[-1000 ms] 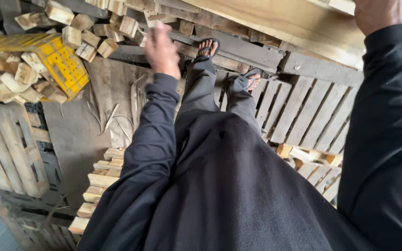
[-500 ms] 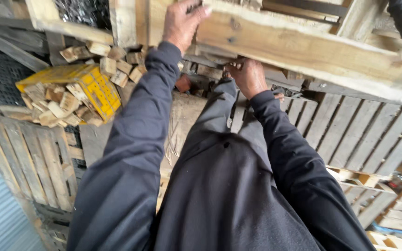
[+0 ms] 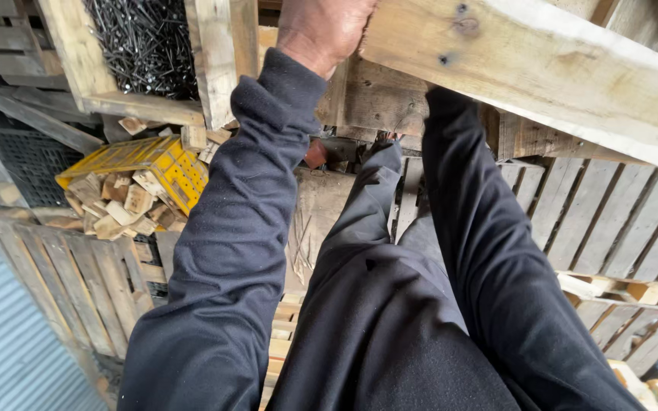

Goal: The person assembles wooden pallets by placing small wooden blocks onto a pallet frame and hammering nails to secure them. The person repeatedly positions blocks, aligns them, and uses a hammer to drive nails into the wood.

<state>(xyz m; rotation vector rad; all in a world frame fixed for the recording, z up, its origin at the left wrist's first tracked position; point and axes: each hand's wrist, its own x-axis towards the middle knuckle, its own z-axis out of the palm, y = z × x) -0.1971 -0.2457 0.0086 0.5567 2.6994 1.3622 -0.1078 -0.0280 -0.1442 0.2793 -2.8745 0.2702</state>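
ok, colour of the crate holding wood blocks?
Yellow plastic slatted crate, clearest in the head view.

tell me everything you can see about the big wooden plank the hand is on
The plank is a thick length of pale, rough-sawn wood with knots, dark nail holes and grey stains. It runs slanting from top centre down to the right edge, in front of the pallets. The left hand grips its left end from the side. The right sleeve goes up behind its lower edge, so the right hand is hidden. Its far end leaves the picture.
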